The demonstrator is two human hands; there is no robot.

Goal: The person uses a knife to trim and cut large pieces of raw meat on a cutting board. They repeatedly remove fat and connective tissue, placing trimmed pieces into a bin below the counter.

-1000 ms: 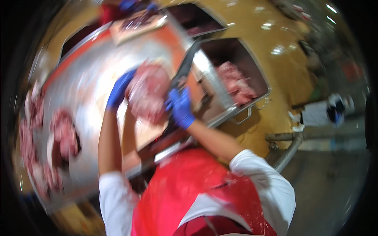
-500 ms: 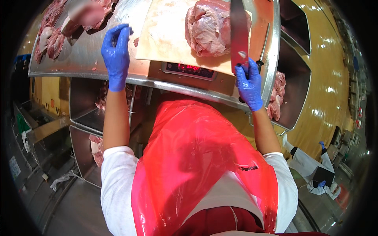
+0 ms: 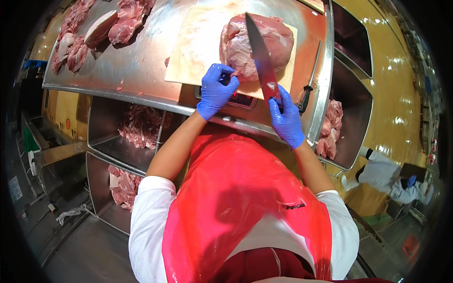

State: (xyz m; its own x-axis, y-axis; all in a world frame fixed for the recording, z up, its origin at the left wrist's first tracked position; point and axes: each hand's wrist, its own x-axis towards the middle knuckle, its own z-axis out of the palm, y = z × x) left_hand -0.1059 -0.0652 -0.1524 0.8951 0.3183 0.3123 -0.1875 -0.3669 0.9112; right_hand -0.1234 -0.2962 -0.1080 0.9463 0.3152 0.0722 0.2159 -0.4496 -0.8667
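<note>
A large piece of raw meat (image 3: 236, 42) rests on a pale cutting board (image 3: 186, 52). My left hand (image 3: 215, 94), in a blue glove, is closed at the meat's near left edge, with thumb and fingertips pinching a bit of it. In my gloved right hand (image 3: 287, 121) is a broad-bladed knife (image 3: 260, 54), gripped by its handle. The blade points away from me and lies over the meat from my view; whether it touches is unclear. A scale with a red display (image 3: 243, 100) shows partly under the board's near edge, half hidden by my left hand.
A sharpening steel (image 3: 311, 78) with a black handle lies right of the board. More meat cuts (image 3: 101, 28) sit at the table's far left. Metal bins with meat (image 3: 139, 127) stand below left, another bin (image 3: 351, 111) at the right. A person in white (image 3: 380, 172) is farther right.
My left hand has moved right from above the bare table to the meat's edge and closed on it. The knife has swung leftward over the meat, its tip now angled left.
</note>
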